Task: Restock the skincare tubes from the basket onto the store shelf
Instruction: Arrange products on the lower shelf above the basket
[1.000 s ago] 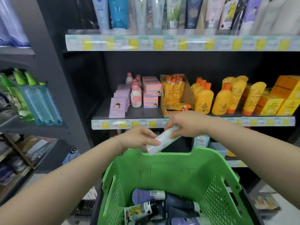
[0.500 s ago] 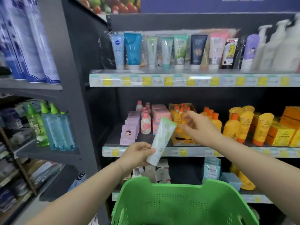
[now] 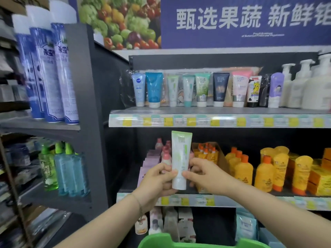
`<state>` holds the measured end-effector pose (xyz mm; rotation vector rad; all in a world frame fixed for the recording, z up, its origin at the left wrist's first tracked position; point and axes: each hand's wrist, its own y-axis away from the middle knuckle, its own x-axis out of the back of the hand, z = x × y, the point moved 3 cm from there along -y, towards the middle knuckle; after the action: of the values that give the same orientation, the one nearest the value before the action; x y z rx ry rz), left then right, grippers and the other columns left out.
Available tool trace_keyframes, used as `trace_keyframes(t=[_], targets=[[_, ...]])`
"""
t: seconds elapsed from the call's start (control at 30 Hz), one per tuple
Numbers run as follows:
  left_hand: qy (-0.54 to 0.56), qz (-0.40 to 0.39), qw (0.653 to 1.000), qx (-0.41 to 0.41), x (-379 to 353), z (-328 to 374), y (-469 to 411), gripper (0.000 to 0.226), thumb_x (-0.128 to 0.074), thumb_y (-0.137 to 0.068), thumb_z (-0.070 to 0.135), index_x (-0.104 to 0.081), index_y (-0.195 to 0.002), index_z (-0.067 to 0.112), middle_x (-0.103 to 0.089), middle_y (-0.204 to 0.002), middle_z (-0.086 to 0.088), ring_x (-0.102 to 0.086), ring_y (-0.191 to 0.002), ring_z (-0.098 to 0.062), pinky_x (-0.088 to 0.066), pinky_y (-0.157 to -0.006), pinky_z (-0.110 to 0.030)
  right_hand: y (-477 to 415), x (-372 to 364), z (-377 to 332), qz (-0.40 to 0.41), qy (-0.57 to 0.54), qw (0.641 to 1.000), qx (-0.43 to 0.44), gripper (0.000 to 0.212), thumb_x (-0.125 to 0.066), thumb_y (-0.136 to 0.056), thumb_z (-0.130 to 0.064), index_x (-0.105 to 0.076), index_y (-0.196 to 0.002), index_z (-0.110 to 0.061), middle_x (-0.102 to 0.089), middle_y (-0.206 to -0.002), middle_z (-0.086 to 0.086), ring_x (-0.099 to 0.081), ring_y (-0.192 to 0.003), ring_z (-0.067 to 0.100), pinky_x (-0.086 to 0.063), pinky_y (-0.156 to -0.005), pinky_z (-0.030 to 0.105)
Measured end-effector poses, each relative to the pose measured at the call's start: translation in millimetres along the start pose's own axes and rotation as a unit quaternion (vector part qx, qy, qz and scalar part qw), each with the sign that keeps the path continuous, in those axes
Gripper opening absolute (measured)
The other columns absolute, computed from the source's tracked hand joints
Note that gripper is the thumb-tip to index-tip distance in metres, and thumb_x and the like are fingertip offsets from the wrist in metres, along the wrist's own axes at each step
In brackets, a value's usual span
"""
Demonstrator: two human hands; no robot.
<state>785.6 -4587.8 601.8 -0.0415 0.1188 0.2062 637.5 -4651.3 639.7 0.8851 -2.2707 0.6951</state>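
I hold a white skincare tube with a green top (image 3: pixel 180 159) upright, cap down, in front of the middle shelf. My left hand (image 3: pixel 155 182) pinches its lower left side and my right hand (image 3: pixel 203 176) pinches its lower right side. The top shelf (image 3: pixel 215 111) carries a row of upright skincare tubes (image 3: pixel 202 89), among them white-and-green ones like mine. Only the far rim of the green basket (image 3: pixel 161 239) shows at the bottom edge; its contents are out of view.
Yellow and orange bottles (image 3: pixel 263 173) and pink boxes (image 3: pixel 150 161) fill the middle shelf. White pump bottles (image 3: pixel 308 86) stand at the top shelf's right. To the left a grey shelf unit holds blue spray cans (image 3: pixel 48 72) and green-capped bottles (image 3: pixel 68 172).
The view has tilted up, so the basket has almost left the frame. The tube has gone from slanted to upright, and my right hand has come back onto it.
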Motion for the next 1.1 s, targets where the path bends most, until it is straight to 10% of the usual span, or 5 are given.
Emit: trace_keyframes(t=[0.53, 0.73, 0.97, 1.1], targets=[[-0.045, -0.010, 0.991, -0.125, -5, 119, -28, 0.006, -0.066, -0.085, 0.014, -0.066, -0.088, 0.009, -0.074, -0.098, -0.011, -0.070, -0.093, -0.019, -0.052, -0.091, -0.035, -45, 81, -68, 0.111, 0.042, 0.992, 0.043, 0.015, -0.065, -0.089, -0.026, -0.062, -0.101, -0.017, -0.072, -0.079, 0.004, -0.066, -0.062, 0.004, -0.056, -0.066, 0.028], [-0.106, 0.033, 0.979, -0.169, -9, 164, -43, 0.013, -0.070, -0.083, 0.013, -0.073, -0.094, 0.007, -0.073, -0.080, -0.003, -0.067, -0.068, -0.003, -0.047, -0.056, -0.010, -68, 110, -83, 0.134, 0.026, 0.989, 0.052, 0.016, -0.066, -0.088, -0.024, -0.065, -0.101, -0.013, -0.073, -0.076, 0.004, -0.070, -0.072, 0.015, -0.056, -0.080, 0.044], [-0.159, 0.050, 0.970, -0.175, -11, 205, -69, 0.023, -0.074, -0.079, 0.006, -0.068, -0.101, 0.002, -0.073, -0.079, -0.008, -0.068, -0.061, -0.012, -0.054, -0.058, -0.019, -97, 134, -95, 0.147, -0.019, 0.989, -0.002, 0.018, -0.068, -0.087, -0.015, -0.070, -0.101, -0.002, -0.074, -0.085, 0.013, -0.070, -0.068, 0.016, -0.055, -0.058, 0.023], [-0.192, 0.044, 0.967, -0.161, -9, 217, -97, 0.022, -0.070, -0.084, 0.009, -0.068, -0.104, 0.002, -0.071, -0.079, -0.008, -0.065, -0.056, -0.011, -0.047, -0.057, -0.021, -120, 145, -94, 0.157, -0.015, 0.987, -0.039, 0.021, -0.072, -0.084, -0.014, -0.068, -0.092, 0.005, -0.073, -0.085, 0.018, -0.073, -0.078, 0.026, -0.057, -0.071, 0.032]])
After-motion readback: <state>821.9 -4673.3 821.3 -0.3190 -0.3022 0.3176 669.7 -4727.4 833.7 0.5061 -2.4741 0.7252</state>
